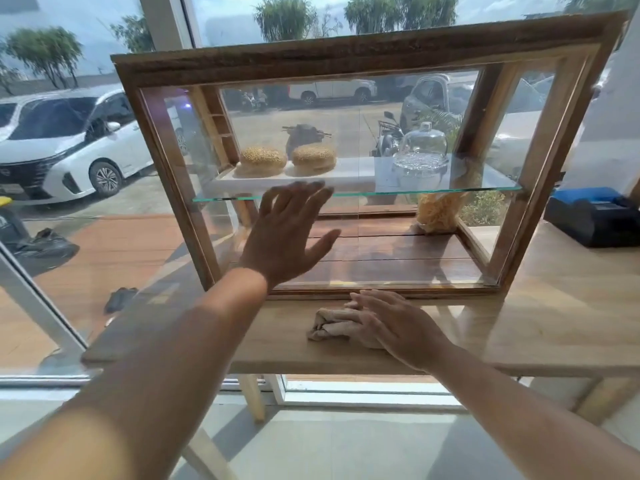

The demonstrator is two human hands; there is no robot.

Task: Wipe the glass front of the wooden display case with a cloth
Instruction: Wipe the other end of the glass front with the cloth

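Observation:
The wooden display case [363, 53] stands on a light wooden counter [554, 323] in front of a big window. Its glass front [398, 251] spans the frame. My left hand [287, 233] is raised with fingers spread flat in front of the glass, left of centre, holding nothing. A crumpled beige cloth [332, 327] lies on the counter just below the case's bottom rail. My right hand [394, 323] rests on top of the cloth, fingers extended over it.
Inside the case a glass shelf [485, 188] carries two seeded buns [287, 161] and a glass dome [420, 150]; a bag of yellow strips [438, 211] stands below. A black and blue device [594, 216] sits on the counter at right. Window glass is close behind.

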